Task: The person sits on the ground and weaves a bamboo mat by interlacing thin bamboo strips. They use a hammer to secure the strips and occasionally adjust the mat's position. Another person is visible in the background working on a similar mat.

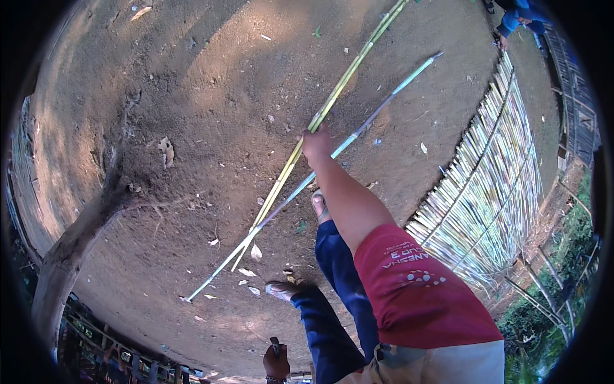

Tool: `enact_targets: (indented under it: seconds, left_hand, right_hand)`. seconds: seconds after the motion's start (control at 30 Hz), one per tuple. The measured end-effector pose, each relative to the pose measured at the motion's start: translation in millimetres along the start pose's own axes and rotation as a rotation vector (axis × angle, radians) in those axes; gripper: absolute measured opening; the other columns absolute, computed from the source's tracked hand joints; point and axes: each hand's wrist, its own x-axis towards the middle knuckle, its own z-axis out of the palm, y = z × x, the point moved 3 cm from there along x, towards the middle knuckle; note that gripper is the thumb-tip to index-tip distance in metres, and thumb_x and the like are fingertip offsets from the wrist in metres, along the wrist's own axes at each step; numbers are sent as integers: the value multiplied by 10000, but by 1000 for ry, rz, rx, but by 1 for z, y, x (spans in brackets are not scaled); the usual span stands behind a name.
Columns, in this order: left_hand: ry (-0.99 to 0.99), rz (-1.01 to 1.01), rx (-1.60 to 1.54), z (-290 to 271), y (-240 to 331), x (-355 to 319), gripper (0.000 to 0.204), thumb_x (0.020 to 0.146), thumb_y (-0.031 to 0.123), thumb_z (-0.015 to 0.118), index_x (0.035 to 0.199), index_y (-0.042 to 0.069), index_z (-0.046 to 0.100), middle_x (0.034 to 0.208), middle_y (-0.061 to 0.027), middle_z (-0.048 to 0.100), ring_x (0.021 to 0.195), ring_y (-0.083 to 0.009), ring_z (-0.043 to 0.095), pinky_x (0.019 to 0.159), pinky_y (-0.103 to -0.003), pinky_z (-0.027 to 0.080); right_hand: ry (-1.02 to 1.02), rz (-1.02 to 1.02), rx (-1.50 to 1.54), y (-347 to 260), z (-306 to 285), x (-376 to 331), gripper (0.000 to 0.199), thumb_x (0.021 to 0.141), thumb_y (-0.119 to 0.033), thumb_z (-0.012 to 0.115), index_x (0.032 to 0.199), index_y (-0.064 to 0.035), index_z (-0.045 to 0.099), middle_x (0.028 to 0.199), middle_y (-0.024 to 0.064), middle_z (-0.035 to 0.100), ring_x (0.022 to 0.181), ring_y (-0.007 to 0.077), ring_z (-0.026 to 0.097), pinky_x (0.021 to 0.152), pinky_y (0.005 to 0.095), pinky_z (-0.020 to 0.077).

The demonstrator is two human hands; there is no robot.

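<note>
Out in front, my right hand [316, 144] is closed around slim yellow-green bamboo poles [345, 78], which slant from the lower left to the far edge of the view. A paler, bluish pole [403, 83] passes beneath my right forearm and crosses the held poles near their lower ends. Low in the view is my left hand [276, 366], its fingers closed on a short dark object [274, 344]; only its tip shows, so its kind is unclear. Both of my sandalled feet [281, 291] stand on the dirt close to the poles.
At right lies a wide mat of bamboo poles [492, 185] joined by dark cross strips. A person in blue [511, 22] touches its far end. A tree trunk [77, 262] rises at left. Dry leaves [256, 253] litter the dirt; green plants [543, 326] grow at lower right.
</note>
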Motion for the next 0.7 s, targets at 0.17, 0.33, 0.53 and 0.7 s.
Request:
enact_targets:
  seconds: [0.17, 0.33, 0.53, 0.7]
  left_hand:
    - [61, -31, 117, -15, 46, -17, 195, 1005, 212, 574, 1021, 25, 623, 952, -160, 649, 846, -262, 594, 774, -356, 483]
    - [336, 217, 71, -54, 95, -28, 186, 947, 208, 618, 964, 26, 650, 802, -172, 634, 733, -331, 616, 672, -414, 476]
    - [800, 433, 81, -146, 160, -77, 130, 882, 103, 654, 972, 10, 675, 829, -161, 660, 753, -344, 641, 668, -442, 487]
    - [624, 428, 370, -228, 178, -139, 171, 871, 126, 675, 1017, 41, 696, 893, -177, 681, 821, -380, 654, 710, -489, 507]
  right_hand:
    - [-286, 93, 551, -40, -22, -95, 261, 977, -112, 626, 1196, -33, 508, 1025, 87, 658, 926, 203, 686, 709, 337, 566]
    - [-457, 137, 701, -89, -25, -199, 318, 964, -119, 648, 1223, -48, 478, 1131, 102, 636, 949, 229, 679, 723, 370, 574]
    - [-599, 174, 791, -133, -20, -316, 303, 977, -118, 625, 1220, -51, 457, 1245, 132, 613, 1009, 271, 679, 794, 393, 606]
    - [-637, 271, 815, -103, -38, -421, 307, 988, -54, 571, 1248, -62, 408, 1225, 135, 616, 1022, 290, 681, 862, 413, 611]
